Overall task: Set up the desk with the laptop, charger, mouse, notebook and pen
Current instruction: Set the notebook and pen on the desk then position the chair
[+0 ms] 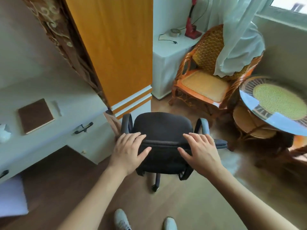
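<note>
One notebook (36, 115) is seen lying flat on the white desk (69, 103). One black office chair (163, 128) is touched by left hand (128, 149) and right hand (200, 151), fingers straight, over wooden flooring (191, 205); one rattan chair (206, 67) is set near one round table (279, 103).

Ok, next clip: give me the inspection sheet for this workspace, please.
Surface: white desk at left, with drawers and dark handles.
Job's things: brown notebook lies flat on the desk; laptop, charger, mouse and pen not seen.
Clutter: crumpled white object at the desk's left edge, too blurred to identify.
Hands: left hand and right hand both rest on the black office chair backrest, fingers over its top edge.
Cables: thin black cord on the white cabinet near a red appliance.
Surroundings: rattan armchair, glass-topped round table, sheer curtain, orange wardrobe, wood floor.
</note>
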